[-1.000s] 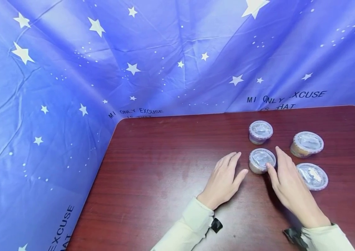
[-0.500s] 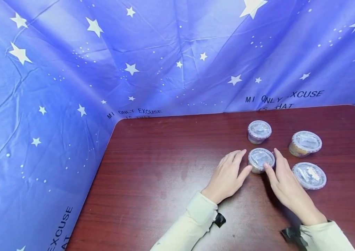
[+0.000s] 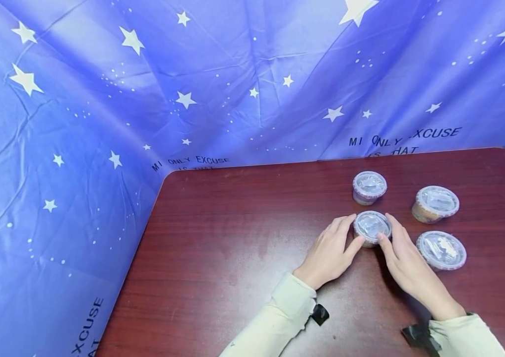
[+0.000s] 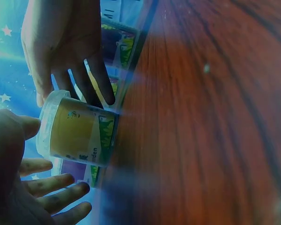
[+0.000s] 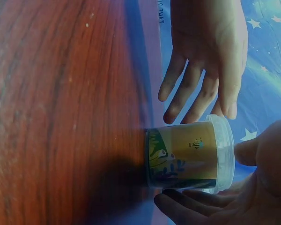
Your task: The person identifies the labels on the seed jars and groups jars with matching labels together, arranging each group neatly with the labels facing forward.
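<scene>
A small clear plastic tub [image 3: 372, 226] with a lid stands upright on the table between my two hands. Yellow filling and a label with green plants and a bee show through its wall in the right wrist view. My left hand [image 3: 330, 254] is at its left side, fingers extended, thumb tip by the lid rim. On the other side is my right hand [image 3: 413, 270], its thumb at the lid edge and straight fingers along the wall. In the left wrist view the left fingers [image 4: 61, 190] are spread beside the tub.
Behind stands a tub with purple filling [image 3: 369, 187]. Another with yellowish filling [image 3: 435, 204] is at the back right, and a further lidded tub [image 3: 442, 250] lies just beyond my right hand. A blue star-printed cloth [image 3: 252, 74] hangs along the table [image 3: 217, 238] edges.
My left hand has moved right and slightly forward, up to the tub's side. The right hand has drawn in slightly, its fingers closer to the tub, which stays in place.
</scene>
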Tool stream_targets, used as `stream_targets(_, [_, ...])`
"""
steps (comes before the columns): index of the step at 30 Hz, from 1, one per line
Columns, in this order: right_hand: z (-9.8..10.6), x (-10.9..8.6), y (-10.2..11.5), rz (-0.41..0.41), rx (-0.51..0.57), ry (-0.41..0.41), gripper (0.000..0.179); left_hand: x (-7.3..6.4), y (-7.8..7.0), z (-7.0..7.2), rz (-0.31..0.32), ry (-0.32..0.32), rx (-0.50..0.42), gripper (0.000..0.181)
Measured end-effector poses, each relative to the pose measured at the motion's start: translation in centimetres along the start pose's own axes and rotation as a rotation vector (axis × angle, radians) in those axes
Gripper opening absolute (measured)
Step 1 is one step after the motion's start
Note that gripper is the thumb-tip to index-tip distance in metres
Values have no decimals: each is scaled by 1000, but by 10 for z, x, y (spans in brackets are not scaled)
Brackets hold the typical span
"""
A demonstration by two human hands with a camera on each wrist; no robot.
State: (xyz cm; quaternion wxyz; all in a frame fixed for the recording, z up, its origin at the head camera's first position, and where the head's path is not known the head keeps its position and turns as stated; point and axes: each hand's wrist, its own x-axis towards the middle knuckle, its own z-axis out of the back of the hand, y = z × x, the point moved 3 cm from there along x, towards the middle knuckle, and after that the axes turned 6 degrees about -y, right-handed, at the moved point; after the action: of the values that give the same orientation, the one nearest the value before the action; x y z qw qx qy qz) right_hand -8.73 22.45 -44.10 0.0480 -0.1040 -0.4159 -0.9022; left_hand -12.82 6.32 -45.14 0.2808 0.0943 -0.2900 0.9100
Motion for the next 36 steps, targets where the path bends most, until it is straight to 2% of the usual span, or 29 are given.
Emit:
stream_targets(9, [0, -1, 0, -3, -1, -4, 55, -2, -2, -4, 31, 8, -42, 52])
stream_targets(21, [2, -1, 1, 13, -1, -13, 55, 1, -1, -3, 12, -42, -118, 49])
stream_targets(36, [6, 1, 14, 60, 3, -41, 53, 1, 3, 11, 2, -118, -212, 48])
